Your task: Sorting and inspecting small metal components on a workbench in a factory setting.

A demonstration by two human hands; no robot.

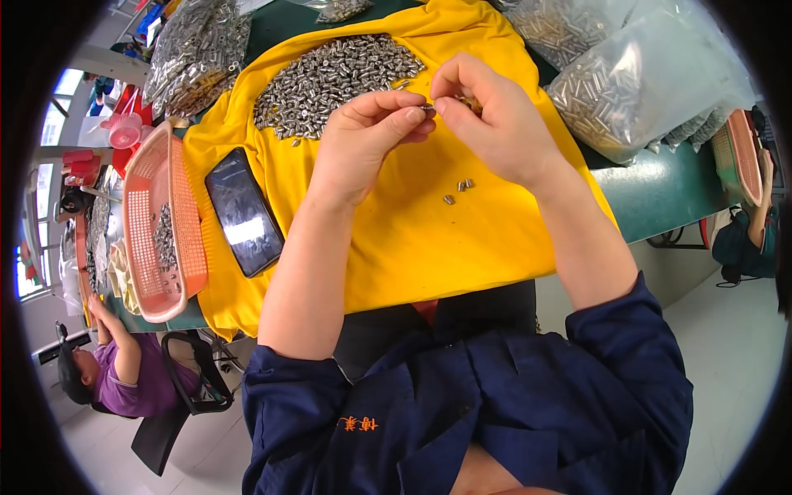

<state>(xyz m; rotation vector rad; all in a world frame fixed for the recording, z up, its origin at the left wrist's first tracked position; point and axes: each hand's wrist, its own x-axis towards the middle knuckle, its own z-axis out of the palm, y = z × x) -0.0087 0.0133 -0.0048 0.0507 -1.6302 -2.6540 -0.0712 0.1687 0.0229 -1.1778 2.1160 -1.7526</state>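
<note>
My left hand [367, 136] and my right hand [499, 124] meet fingertip to fingertip above a yellow cloth [412, 247]. Pinched between them is a small metal part [427, 107], mostly covered by the fingers. Something brownish-gold [473, 104] shows inside the curled fingers of my right hand, too small to make out. Behind my left hand, a large heap of short silver metal cylinders [330, 78] lies on the cloth. A few loose cylinders [460, 187] rest on the cloth below my hands.
A dark phone [244, 212] lies left of my left forearm, beside a pink plastic basket [194, 239] holding some metal parts. Clear bags of metal parts [606, 95] stand at the far right, and another bag [198, 54] at the far left. A co-worker in purple [144, 375] sits at left.
</note>
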